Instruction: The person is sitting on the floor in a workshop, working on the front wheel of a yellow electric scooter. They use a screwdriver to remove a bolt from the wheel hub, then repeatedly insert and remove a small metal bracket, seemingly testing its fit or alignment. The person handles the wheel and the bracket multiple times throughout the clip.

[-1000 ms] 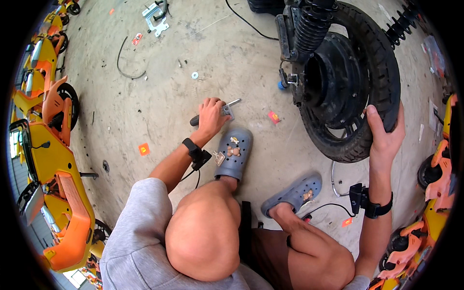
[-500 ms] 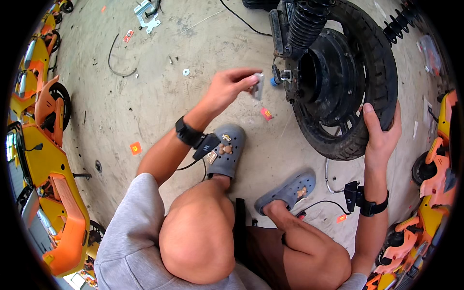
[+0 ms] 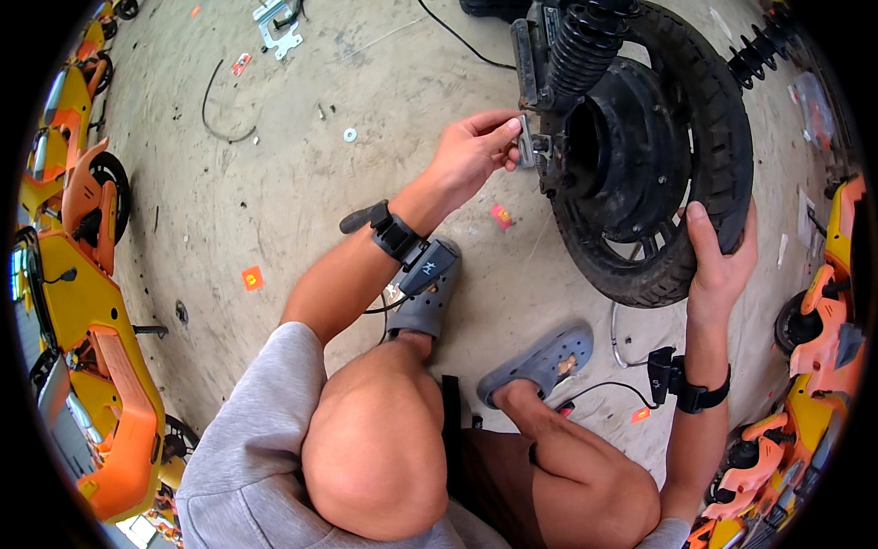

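A black wheel with a treaded tyre point(image 3: 722, 123) stands upright in front of me at the right, below a black coil-spring shock absorber point(image 3: 585, 41). My left hand point(image 3: 476, 156) is closed, pinching a small flat metal plate point(image 3: 525, 142) between thumb and fingers. The plate is right beside the axle end point(image 3: 543, 146) on the wheel's left side; whether they touch, I cannot tell. My right hand point(image 3: 720, 261) grips the tyre at its lower right, thumb on the near side and the other fingers partly hidden behind the rubber.
On the concrete floor lie a washer point(image 3: 350, 134), a silver bracket point(image 3: 277, 35), a curved black cable point(image 3: 210, 108) and orange stickers. Yellow and orange scooters point(image 3: 87, 293) line the left side, and more scooters point(image 3: 814, 357) the right. A second spring point(image 3: 764, 50) shows beyond the wheel.
My left hand has moved right with the metal plate, up to the axle end, and now covers the blue part there. My right hand stays on the tyre.
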Action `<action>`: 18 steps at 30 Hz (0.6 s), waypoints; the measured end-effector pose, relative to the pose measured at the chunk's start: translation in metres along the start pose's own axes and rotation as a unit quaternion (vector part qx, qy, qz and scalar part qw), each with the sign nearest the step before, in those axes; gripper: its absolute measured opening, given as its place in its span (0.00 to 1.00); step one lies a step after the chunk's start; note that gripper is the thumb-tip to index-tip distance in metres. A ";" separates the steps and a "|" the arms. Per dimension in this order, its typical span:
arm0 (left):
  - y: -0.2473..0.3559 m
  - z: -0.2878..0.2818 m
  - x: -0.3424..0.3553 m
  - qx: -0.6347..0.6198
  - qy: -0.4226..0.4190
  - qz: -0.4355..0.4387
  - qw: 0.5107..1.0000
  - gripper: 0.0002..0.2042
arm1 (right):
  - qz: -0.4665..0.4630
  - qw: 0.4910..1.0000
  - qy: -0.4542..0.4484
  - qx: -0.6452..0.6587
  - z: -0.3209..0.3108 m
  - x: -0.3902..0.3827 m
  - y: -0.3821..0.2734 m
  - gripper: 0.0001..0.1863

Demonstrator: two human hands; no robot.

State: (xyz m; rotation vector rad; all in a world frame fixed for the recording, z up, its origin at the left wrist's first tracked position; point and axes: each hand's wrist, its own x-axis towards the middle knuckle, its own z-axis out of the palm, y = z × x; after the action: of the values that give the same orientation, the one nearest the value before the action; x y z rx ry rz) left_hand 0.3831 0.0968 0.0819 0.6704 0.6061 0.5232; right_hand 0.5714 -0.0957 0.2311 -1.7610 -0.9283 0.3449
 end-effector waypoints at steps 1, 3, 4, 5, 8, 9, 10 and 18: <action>0.000 -0.001 -0.001 0.003 0.000 -0.006 1.000 0.13 | 0.001 1.000 -0.002 -0.004 -0.001 0.000 0.000 0.25; 0.001 -0.004 -0.003 0.011 0.003 -0.015 1.000 0.12 | 0.004 1.000 -0.003 0.002 0.001 0.000 -0.002 0.25; 0.002 -0.008 -0.005 0.015 0.005 -0.019 1.000 0.12 | 0.006 1.000 -0.004 0.006 0.002 0.000 -0.003 0.25; 0.003 -0.010 -0.007 0.020 0.007 -0.022 1.000 0.12 | 0.001 1.000 -0.005 0.007 0.001 0.000 -0.003 0.25; 0.003 -0.014 -0.012 -0.003 0.019 -0.039 0.999 0.11 | -0.008 1.000 -0.007 0.008 0.001 0.001 -0.002 0.25; 0.005 -0.012 -0.017 -0.014 0.024 -0.047 0.999 0.12 | -0.008 1.000 -0.006 0.004 0.000 0.000 -0.002 0.25; 0.006 -0.010 -0.022 -0.026 0.028 -0.055 0.998 0.12 | -0.008 1.000 -0.005 0.001 -0.001 0.000 -0.001 0.25; 0.024 -0.017 -0.046 0.074 0.000 -0.112 0.991 0.16 | -0.005 1.000 -0.013 0.003 -0.001 0.001 -0.003 0.24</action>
State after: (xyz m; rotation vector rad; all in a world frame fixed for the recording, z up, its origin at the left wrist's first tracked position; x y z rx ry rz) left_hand 0.3329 0.0916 0.1037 0.7320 0.7158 0.2708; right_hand 0.5712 -0.0955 0.2346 -1.7506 -0.9531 0.3648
